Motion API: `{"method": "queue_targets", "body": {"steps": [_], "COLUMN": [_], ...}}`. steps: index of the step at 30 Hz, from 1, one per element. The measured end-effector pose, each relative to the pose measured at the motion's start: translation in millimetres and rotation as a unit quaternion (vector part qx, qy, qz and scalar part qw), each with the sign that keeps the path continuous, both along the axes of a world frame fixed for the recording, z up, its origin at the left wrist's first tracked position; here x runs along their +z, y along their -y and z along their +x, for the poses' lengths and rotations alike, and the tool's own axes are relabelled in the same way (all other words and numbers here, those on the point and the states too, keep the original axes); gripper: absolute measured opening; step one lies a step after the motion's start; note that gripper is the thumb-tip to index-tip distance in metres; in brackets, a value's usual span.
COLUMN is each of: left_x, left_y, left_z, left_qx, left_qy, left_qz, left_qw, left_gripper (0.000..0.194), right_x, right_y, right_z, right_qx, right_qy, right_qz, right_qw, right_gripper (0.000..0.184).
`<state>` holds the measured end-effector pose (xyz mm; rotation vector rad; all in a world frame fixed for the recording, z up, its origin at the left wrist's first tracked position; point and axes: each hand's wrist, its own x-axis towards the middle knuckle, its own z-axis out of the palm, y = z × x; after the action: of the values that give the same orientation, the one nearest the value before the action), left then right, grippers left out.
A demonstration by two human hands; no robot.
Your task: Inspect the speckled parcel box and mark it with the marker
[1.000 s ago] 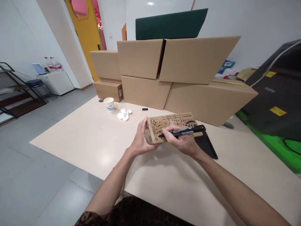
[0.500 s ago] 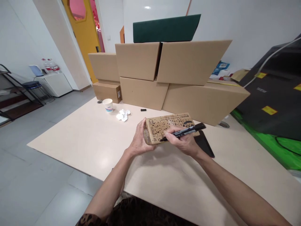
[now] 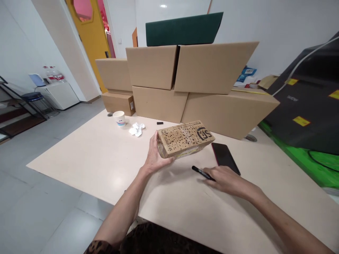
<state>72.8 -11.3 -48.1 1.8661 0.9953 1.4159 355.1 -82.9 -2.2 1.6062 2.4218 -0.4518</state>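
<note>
Has a small printed cardboard box (image 3: pixel 185 139) tilted toward the body at the pale table (image 3: pixel 106 151), gripped by its left end in the left hand (image 3: pixel 156 155), with the thumb along the near lower edge and the other fingers curled round the end, their tips hidden behind it. Impossible to make out any contact between underside and tabletop. Holds a black marker (image 3: pixel 202 173) in the right hand (image 3: pixel 225 180), near the box but apart from it, with fingers closed round the barrel and tips out of sight beneath. Blocks the near end of a dark flat device (image 3: pixel 225 155) with the same hand. Farther off: black cap (image 3: pixel 160 123), crumpled tissue (image 3: pixel 137 129), paper cup (image 3: pixel 119 119), stacked cartons (image 3: pixel 153 67) under a green box (image 3: pixel 182 30); at right, cut off by the edge, a large black object (image 3: pixel 307 106).
</note>
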Motion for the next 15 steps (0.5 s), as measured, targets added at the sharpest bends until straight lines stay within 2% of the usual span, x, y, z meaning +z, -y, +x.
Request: {"method": "queue_targets", "body": {"steps": [3, 9, 12, 15], "left_x": [-1.9, 0.6, 2.7, 4.4], "left_y": [-1, 1, 3, 4], "left_z": [0, -1, -3, -6], "left_qx": [0.019, 0.054, 0.069, 0.061], "left_qy": [0.025, 0.08, 0.113, 0.181], "left_qz": [-0.015, -0.057, -0.077, -0.11], "left_qw": [0.999, 0.994, 0.988, 0.975], "left_gripper": [0.131, 0.128, 0.131, 0.125], "right_x": [-8.9, -9.3, -12.2, -17.6], "right_y": [-13, -27, -29, -30], "right_z": [10, 22, 25, 21], "right_qx": [-0.031, -0.125, -0.165, -0.211], "right_qy": [0.021, 0.021, -0.112, -0.28], "right_qz": [0.004, 0.028, 0.066, 0.131], "right_qw": [0.999, 0.992, 0.978, 0.927], "right_gripper": [0.02, 0.029, 0.039, 0.056]}}
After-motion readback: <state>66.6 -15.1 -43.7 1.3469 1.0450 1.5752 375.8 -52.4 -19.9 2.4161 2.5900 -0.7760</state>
